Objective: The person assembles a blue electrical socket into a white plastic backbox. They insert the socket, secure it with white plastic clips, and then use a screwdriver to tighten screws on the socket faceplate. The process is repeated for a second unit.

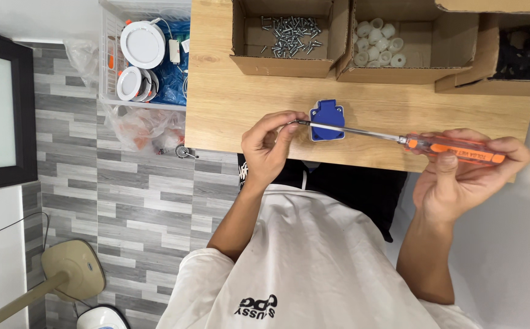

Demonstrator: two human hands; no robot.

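Your right hand (460,176) is clamped on the orange screwdriver (454,149), and your left hand (271,146) pinches what looks like a small screw at its tip, too small to be sure. The blue socket part (328,119) lies on the worktop (228,109) beneath the shaft, seemingly not yet fastened. Behind it, one cardboard box (289,64) holds loose screws (290,33), and the next box (393,73) holds white caps (378,42).

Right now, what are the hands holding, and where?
The right hand grips the screwdriver by its orange handle. The left hand pinches at its metal tip, probably a screw, too small to tell.
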